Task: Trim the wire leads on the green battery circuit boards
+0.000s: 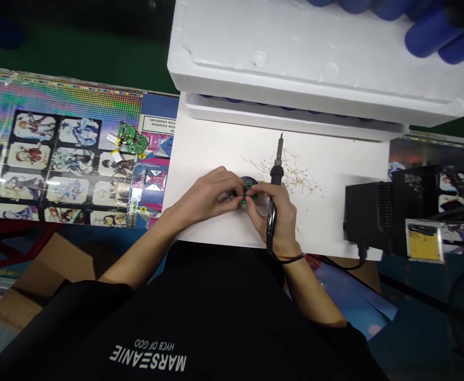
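Observation:
A small green circuit board (pixel 249 200) lies between my fingertips, close to a dark round piece (pixel 249 180) on the white board. My left hand (pixel 212 194) pinches the circuit board from the left, fingers closed. From the other side, the thumb and index finger of my right hand (pixel 280 214) meet at it too. A soldering iron (pixel 277 173) rests across my right hand, its tip pointing away from me and clear of the circuit board. My fingers partly hide the small parts there.
Wire scraps (pixel 295 172) litter the white board (pixel 212 145). A white foam tray (pixel 232 69) with blue cylinders (pixel 430 37) stands at the back. The black soldering station (pixel 369 211) is on the right. Several loose circuit boards (pixel 131 138) with silver cells lie left on printed sheets.

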Motion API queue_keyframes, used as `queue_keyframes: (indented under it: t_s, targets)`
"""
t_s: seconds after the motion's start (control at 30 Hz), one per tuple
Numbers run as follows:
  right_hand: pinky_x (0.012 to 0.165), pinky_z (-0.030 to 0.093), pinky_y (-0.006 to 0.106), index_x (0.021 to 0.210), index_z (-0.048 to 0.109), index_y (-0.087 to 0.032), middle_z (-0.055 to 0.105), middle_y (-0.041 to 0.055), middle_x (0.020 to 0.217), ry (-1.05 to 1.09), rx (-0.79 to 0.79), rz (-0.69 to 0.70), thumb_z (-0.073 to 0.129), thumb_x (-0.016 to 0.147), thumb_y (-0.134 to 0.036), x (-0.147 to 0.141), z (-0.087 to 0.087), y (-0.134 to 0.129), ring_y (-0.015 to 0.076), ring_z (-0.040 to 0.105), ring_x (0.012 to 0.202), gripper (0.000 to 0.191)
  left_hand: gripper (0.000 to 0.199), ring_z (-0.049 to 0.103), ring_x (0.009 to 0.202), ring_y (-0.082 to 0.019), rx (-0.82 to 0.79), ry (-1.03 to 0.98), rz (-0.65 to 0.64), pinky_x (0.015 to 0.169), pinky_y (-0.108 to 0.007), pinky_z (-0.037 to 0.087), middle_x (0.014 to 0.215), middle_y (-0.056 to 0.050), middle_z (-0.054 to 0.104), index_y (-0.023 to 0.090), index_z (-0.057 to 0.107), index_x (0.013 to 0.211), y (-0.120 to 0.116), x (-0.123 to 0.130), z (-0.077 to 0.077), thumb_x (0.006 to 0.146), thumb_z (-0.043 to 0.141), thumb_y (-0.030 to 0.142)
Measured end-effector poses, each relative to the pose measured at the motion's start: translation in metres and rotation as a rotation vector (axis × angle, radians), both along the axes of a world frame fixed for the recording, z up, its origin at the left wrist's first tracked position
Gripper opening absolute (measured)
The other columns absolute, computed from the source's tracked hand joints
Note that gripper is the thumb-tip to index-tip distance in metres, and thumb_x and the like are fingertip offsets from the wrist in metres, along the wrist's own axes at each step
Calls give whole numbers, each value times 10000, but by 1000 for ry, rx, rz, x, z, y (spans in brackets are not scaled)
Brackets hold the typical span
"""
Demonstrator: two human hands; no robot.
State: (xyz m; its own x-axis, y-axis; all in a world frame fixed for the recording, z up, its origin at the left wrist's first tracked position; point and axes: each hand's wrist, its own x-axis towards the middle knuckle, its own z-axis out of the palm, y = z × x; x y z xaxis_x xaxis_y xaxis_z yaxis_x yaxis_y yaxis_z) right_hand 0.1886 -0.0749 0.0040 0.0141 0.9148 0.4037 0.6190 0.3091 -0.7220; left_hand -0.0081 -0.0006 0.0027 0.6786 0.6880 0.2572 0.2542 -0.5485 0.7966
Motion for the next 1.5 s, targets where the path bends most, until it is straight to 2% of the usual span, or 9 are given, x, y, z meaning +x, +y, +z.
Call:
queue_keyframes:
  t_s: [0.4,0.6,0.77,0.93,1.07,1.2,1.37,1.43,1.5]
  targets:
    - [900,556,446,1238,599,-300,745,4,943,-14,-5,55,664,911,-76,0,1,-2,244,699,940,401,99,680,1077,-222,-84,-90,-33,952,-358,535,1075,-78,765,212,732,1021,3,-5,-3,1016,687,300]
    - [879,583,437,1230,609,-297,751,27,1037,36,24,40,693,913,-98,1,1,-3,249,701,967,383,154,660,1109,-239,-66,-29,-68,973,-379,535,1140,-108,747,212,750,1034,4,-6,2,1042,640,320]
    - [936,566,467,1250,583,-314,760,2,973,-1,17,46,680,927,-96,-2,-1,-3,241,713,938,402,178,662,1118,-245,-93,-44,-65,969,-379,541,1117,-104,747,217,735,1052,4,-6,0,1041,642,369]
    - [893,574,458,1252,583,-303,762,17,973,-58,31,90,675,914,-67,2,3,-4,260,678,959,422,164,644,1134,-236,-151,-45,-91,963,-357,538,1131,-105,711,214,712,1068,5,-6,-1,1050,631,355]
    - [925,579,504,1287,594,-303,767,58,1114,-104,20,125,713,927,-112,14,1,-5,299,674,1061,424,148,630,1154,-241,-96,3,-139,991,-370,519,1174,-108,700,209,723,1042,9,-8,3,1055,615,309]
    - [952,582,509,1303,610,-307,769,67,1139,-105,-3,144,742,951,-181,25,-1,-2,302,685,1083,397,166,630,1115,-251,-10,85,-194,975,-391,512,1175,-108,708,222,726,1064,16,-9,9,1065,581,301]
    - [990,582,508,1269,649,-303,778,79,1190,-47,-57,147,715,984,-227,28,10,-8,298,691,1143,302,171,637,1053,-268,81,194,-256,935,-404,502,1143,-112,728,220,725,1053,24,-4,22,1061,564,278]
    - [881,610,464,1257,658,-287,788,75,1068,90,-87,96,616,1053,-322,28,15,-15,268,735,993,211,174,641,1031,-266,95,216,-281,913,-394,500,1145,-114,730,215,725,1052,26,-2,26,1059,558,263]
    - [625,578,373,1338,615,-290,733,26,830,312,-96,20,513,1087,-479,30,19,-22,215,696,688,330,181,645,1022,-261,96,225,-304,899,-383,498,1145,-112,730,214,729,1050,30,-1,29,1057,552,250]
